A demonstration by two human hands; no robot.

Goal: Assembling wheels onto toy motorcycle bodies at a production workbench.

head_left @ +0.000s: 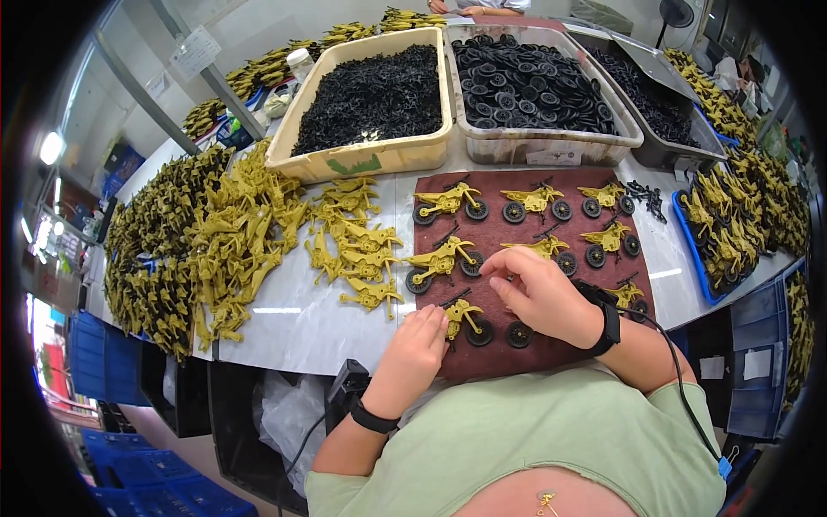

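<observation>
On your white table (276,332) lies a maroon mat (482,366) with yellow toy motorbikes (534,200). Your left hand (416,345), fingers together, is at the front-left motorbike (462,315); your right hand (547,297), loosely curled, is over the mat's middle; whether either grips anything, I cannot tell.

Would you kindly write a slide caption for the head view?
Left hand and right hand among yellow toy motorcycles on a maroon mat.

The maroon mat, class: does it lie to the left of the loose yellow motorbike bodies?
No, the maroon mat lies to the right of the loose yellow motorbike bodies.
</observation>
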